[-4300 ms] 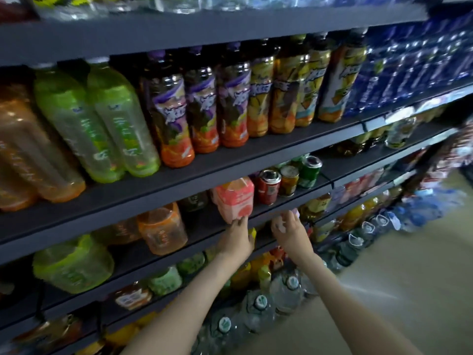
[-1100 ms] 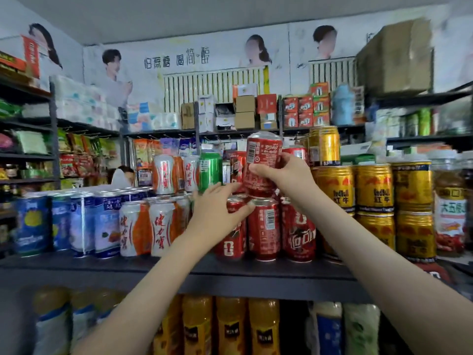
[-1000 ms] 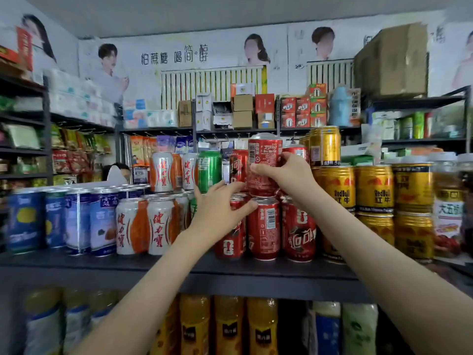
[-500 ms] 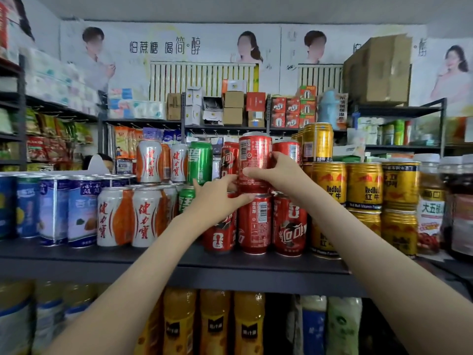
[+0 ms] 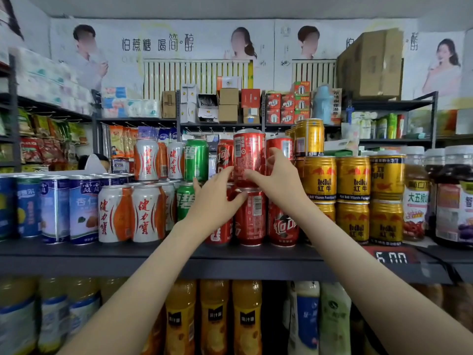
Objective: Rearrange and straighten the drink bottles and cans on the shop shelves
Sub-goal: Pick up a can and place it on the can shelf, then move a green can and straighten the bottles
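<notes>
An upright red cola can (image 5: pixel 249 155) stands in the upper tier on a lower red can (image 5: pixel 251 217) on the dark shelf (image 5: pixel 102 254). My right hand (image 5: pixel 277 179) grips the upper can's base from the right. My left hand (image 5: pixel 215 201) touches its lower left side with the fingertips, and the palm covers another lower red can. More red cans (image 5: pixel 282 224) stand beside them. Green cans (image 5: pixel 196 160) and white-orange cans (image 5: pixel 147 213) are to the left.
Gold Red Bull cans (image 5: pixel 353 179) are stacked two high to the right, with glass jars (image 5: pixel 416 190) beyond. Blue-white cans (image 5: pixel 55 208) stand far left. Yellow juice bottles (image 5: pixel 213 316) fill the shelf below. A price tag (image 5: pixel 391 257) sits on the shelf edge.
About four seconds ago both hands were at a lower shelf by a pink carton. Over the last second my left hand rose from the lower cans to the upper red can's base.
</notes>
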{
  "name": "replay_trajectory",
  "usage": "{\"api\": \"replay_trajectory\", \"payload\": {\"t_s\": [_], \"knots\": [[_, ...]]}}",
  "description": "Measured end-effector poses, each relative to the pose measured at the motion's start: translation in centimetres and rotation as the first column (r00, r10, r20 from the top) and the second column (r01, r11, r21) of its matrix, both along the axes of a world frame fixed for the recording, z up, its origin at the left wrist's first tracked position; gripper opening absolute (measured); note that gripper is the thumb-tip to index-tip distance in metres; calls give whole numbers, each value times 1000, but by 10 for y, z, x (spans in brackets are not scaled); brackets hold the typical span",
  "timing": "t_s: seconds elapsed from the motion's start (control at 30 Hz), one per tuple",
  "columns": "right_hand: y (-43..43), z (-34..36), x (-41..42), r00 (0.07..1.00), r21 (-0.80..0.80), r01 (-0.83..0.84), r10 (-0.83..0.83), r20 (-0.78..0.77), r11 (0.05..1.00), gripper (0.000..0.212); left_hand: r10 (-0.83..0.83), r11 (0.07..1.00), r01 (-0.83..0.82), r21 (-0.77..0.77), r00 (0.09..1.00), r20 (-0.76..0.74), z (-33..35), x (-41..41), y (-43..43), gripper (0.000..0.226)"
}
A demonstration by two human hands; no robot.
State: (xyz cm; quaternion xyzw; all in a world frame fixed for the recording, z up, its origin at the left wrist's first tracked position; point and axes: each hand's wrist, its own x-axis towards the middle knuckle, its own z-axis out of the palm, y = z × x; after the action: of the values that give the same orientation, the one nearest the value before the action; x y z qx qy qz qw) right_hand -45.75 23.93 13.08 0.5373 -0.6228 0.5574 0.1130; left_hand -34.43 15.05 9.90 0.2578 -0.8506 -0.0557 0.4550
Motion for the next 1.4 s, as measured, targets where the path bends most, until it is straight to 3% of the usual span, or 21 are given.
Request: {"api": "replay_trajectory", "payload": {"t_s": [0.13,0.27,0.4,0.5,0.7,0.87,1.0,1.2,1.4], "knots": [[9,-22,5,993,-119,104,-111,-49,987,60,-4,987,-21,-162,988,-151,-22,5,9,50],[24,-53,8,974,-170,134,-161,-160,976,47,-27,945,-28,-327,986,-162,-55,7,15,43],[45,-85,10,942,-175,143,-189,-279,974,38,-42,935,-11,-354,989,-142,-86,6,32,43],[68,-118,7,934,-79,167,-184,-307,983,35,-75,939,27,-343,989,-128,-113,4,58,41],[141,-199,-17,923,53,229,-199,-330,972,27,-233,953,214,-213,970,-69,-188,-15,138,36],[218,-277,-57,941,263,275,-203,-270,925,26,-339,940,337,41,920,195,-257,-64,206,38],[298,-326,-105,927,351,374,-338,-161,858,23,-408,909,347,229,849,335,-293,-121,270,42],[449,-365,-208,831,453,535,-541,-128,713,29,-473,877,373,303,779,411,-329,-239,393,44],[575,-396,-315,739,564,581,-671,-64,587,34,-516,855,385,347,696,499,-354,-358,503,44]]}}
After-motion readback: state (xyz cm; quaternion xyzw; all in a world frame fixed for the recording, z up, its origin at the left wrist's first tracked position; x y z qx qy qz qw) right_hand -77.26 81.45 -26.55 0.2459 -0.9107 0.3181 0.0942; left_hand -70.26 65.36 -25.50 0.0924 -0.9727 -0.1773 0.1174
